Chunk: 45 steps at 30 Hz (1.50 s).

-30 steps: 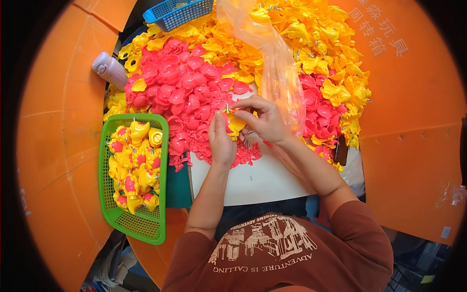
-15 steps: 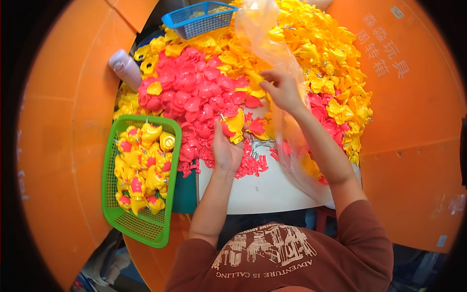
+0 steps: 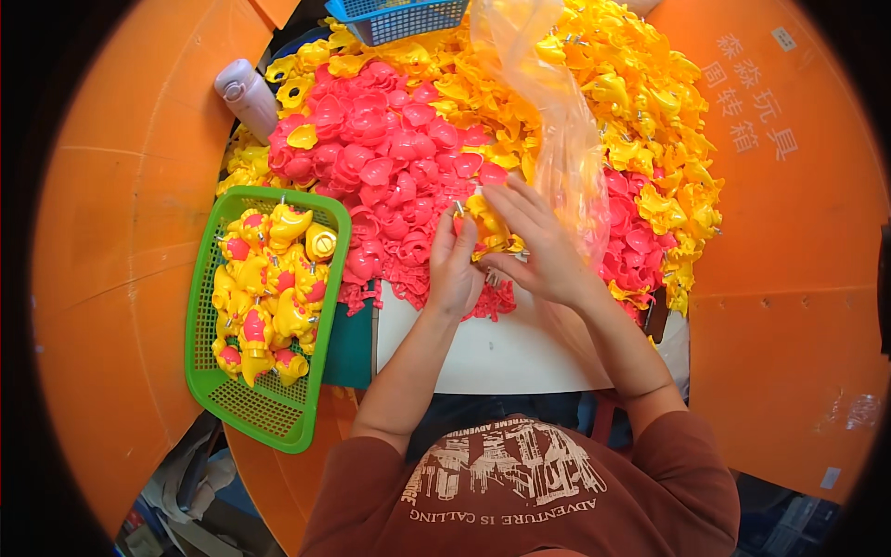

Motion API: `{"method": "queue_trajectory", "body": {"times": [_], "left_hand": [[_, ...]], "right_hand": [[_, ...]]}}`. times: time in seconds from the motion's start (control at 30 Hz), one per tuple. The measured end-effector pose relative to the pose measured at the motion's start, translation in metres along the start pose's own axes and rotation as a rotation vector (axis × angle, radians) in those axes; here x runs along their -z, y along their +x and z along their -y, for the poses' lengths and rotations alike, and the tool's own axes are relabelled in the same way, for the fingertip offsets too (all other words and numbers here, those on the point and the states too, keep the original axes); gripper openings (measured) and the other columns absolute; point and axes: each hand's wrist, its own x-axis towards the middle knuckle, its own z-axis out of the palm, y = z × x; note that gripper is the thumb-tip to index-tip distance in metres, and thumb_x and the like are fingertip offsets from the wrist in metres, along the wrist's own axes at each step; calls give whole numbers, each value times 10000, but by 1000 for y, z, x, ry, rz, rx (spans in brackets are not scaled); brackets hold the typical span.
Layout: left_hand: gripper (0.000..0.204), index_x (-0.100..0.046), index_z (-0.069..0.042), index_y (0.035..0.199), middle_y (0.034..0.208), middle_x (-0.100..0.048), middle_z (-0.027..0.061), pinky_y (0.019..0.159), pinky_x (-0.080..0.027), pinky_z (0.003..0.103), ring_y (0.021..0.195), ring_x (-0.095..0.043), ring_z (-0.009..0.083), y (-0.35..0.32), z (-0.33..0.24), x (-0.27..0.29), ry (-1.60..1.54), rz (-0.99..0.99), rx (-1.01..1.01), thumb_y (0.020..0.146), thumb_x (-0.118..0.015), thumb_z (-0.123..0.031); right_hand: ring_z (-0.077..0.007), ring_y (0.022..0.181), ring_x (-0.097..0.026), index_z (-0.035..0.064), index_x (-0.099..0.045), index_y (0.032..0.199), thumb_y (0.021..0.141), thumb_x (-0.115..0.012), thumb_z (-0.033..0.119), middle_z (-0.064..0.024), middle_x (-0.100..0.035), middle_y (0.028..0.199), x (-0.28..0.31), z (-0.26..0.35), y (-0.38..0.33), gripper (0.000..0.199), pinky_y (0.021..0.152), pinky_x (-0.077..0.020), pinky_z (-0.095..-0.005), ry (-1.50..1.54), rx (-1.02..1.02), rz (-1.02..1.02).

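Note:
Over the white tabletop my left hand is closed around a yellow and pink plastic toy part, and a small metal pin stands up at its upper end. My right hand is curled against the far side of the same yellow plastic, so the two hands meet around it. The palms and fingers hide how its pieces fit together. Just beyond lies a heap of pink plastic shells. Small pink pieces are scattered below my left hand.
A green basket at the left holds several yellow-and-pink assembled toys. Yellow plastic parts pile up at the far right, beside a clear plastic bag. A blue basket and a lilac bottle stand behind. Orange panels flank the table.
My right hand has come down from the yellow pile and brought a yellow piece to the part in my left hand. The left hand has turned and shifted slightly right.

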Motion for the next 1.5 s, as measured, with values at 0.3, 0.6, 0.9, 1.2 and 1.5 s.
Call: {"method": "queue_trajectory", "body": {"times": [0.3, 0.6, 0.9, 1.2, 1.5], "left_hand": [[414, -390, -42, 1229, 1206, -482, 112, 923, -452, 357, 1114, -507, 214, 1, -8, -5, 4, 3, 51, 990, -260, -353], [421, -386, -27, 1217, 1153, -486, 93, 890, -441, 292, 1040, -509, 158, -1, -6, -2, 149, 42, -25, 992, -248, -354], [448, -387, -19, 1219, 1162, -475, 94, 895, -424, 275, 1050, -494, 152, -3, -3, 0, 280, 83, -81, 988, -244, -375], [440, -379, -16, 1222, 1161, -475, 97, 899, -408, 265, 1062, -483, 148, -7, -1, -4, 375, 92, -213, 983, -281, -371], [393, -383, -14, 1208, 1126, -487, 93, 861, -434, 263, 1024, -503, 143, -9, 0, -6, 319, 117, -194, 965, -400, -322]], "right_hand": [[-321, 1208, -439, 25, -495, 1243, 631, -786, 240, -124, -513, 1261, -1, 3, -11, 711, 989, -367, -403, -70, 91, -52], [-327, 1189, -458, 15, -505, 1229, 620, -792, 235, -146, -523, 1244, 0, 6, -13, 708, 958, -389, -402, -74, 140, -102], [-313, 1173, -480, 12, -533, 1195, 617, -790, 224, -131, -543, 1227, -6, 4, -11, 667, 931, -403, -396, -189, 176, -114], [-307, 1164, -493, 22, -549, 1170, 618, -787, 199, -124, -551, 1219, -9, 5, -12, 627, 917, -405, -393, -255, 224, -145], [-339, 1227, -427, 32, -526, 1218, 615, -801, 218, -159, -484, 1291, -2, -3, -13, 689, 1006, -351, -418, -9, 171, -155]]}}
